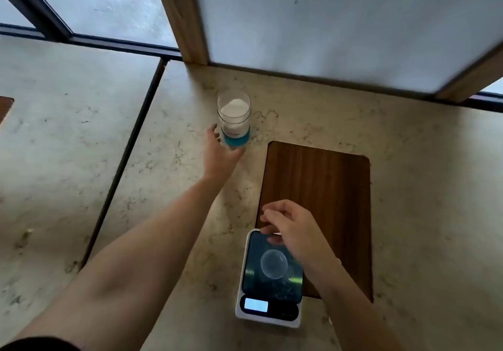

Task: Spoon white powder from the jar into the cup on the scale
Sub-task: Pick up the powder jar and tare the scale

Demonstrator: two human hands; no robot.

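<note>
an open jar (234,118) of white powder, its blue label unreadable, was gripped at the base by the left hand (220,152) on the worktop (168,176). the right hand (292,231), fingers loosely apart, was held over the clear cup (273,264) on the scale (269,282).

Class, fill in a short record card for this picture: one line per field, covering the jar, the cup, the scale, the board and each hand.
jar: clear jar, lid off, white powder inside, blue label, upright on the counter
cup: clear cup on the scale's dark platform
scale: scale, display lit, reading too blurred to tell
board: wooden board beside the scale
left hand: left hand at the jar's base
right hand: right hand above the scale; spoon not clearly visible
</note>
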